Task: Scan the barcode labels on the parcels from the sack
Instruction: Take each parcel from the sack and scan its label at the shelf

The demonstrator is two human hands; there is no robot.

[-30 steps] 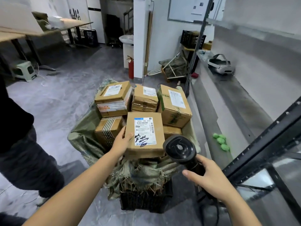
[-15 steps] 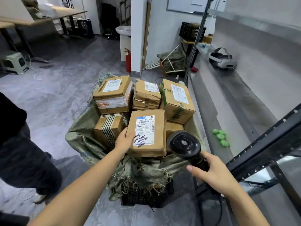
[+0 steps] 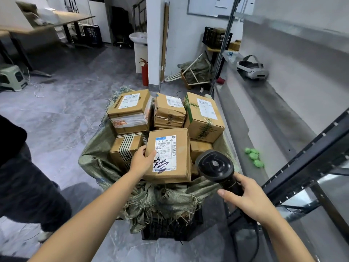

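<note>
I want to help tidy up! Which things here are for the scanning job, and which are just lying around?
For the job:
scanner in the right hand
labelled parcel held by the left hand
other parcels
green sack

Just lying about:
headset
green lumps
fire extinguisher
stool

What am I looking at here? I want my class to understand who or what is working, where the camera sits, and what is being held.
No machine: a person works bare-handed, and a camera on their head looks down at the hands. The left hand grips the nearest parcel, its barcode label facing up. The right hand holds a black handheld scanner beside it. More cardboard parcels sit in an open green woven sack on the floor. Another person's leg shows at the left.
</note>
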